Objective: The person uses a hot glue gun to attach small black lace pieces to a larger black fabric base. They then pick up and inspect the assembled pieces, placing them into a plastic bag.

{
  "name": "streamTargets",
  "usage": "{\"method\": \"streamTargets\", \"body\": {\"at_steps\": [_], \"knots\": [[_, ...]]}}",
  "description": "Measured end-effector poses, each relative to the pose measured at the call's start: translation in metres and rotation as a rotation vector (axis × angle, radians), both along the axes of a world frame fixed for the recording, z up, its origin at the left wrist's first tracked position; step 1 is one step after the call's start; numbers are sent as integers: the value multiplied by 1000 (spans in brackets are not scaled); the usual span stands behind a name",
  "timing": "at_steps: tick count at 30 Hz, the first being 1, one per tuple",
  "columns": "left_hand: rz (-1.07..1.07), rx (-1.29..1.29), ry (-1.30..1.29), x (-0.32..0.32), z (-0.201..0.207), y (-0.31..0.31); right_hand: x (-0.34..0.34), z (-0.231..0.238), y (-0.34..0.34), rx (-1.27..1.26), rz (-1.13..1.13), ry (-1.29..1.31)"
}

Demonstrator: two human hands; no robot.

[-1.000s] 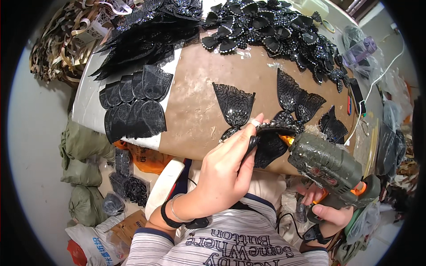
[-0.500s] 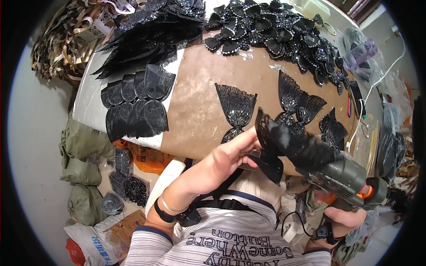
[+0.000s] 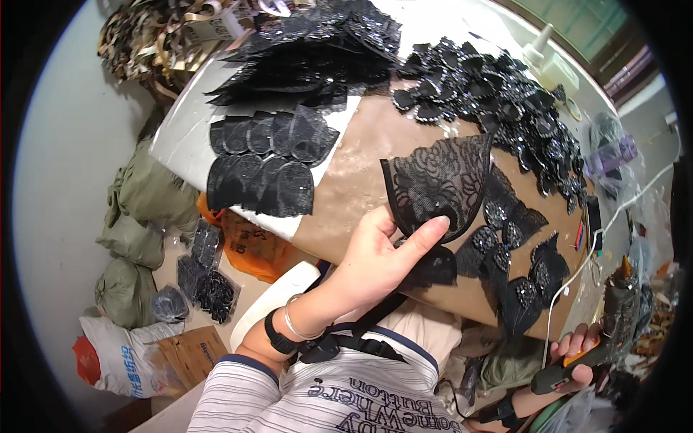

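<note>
My left hand (image 3: 372,252) pinches a black lace bow (image 3: 442,177) between thumb and fingers, above the near part of the table. Its wide lace end fans out upward and a smaller dark end hangs beneath the hand. At the far right, my right hand (image 3: 574,357) is wrapped round the handle of a dark glue gun (image 3: 619,310). The gun's orange tip points up, away from the bow. Black lace bows with sparkling centres (image 3: 505,231) lie on the table just right of the held one.
The brown-and-white table (image 3: 354,180) carries rows of black rounded pieces (image 3: 260,184), a stack of black lace (image 3: 303,65) and a heap of beaded black bows (image 3: 491,94). A white cable (image 3: 613,216) crosses its right edge. Green sacks (image 3: 137,238) stand on the left.
My right hand has drawn the glue gun away from the bow, to the right, and its tip now points up. My left hand has turned the bow so its lace end faces up.
</note>
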State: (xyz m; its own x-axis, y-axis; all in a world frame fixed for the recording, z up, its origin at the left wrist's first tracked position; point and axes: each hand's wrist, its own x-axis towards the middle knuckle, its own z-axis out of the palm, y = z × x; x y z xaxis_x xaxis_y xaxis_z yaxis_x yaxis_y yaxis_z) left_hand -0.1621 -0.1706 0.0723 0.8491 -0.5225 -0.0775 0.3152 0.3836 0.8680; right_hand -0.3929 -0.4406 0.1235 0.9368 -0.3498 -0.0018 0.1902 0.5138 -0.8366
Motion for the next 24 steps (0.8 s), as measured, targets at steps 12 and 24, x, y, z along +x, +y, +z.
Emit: {"method": "streamTargets", "body": {"at_steps": [12, 24], "knots": [[317, 508, -241, 74, -18, 72, -68, -34, -89, 196, -78, -480], [748, 1229, -1224, 109, -83, 63, -44, -45, -45, 379, -169, -360]]}}
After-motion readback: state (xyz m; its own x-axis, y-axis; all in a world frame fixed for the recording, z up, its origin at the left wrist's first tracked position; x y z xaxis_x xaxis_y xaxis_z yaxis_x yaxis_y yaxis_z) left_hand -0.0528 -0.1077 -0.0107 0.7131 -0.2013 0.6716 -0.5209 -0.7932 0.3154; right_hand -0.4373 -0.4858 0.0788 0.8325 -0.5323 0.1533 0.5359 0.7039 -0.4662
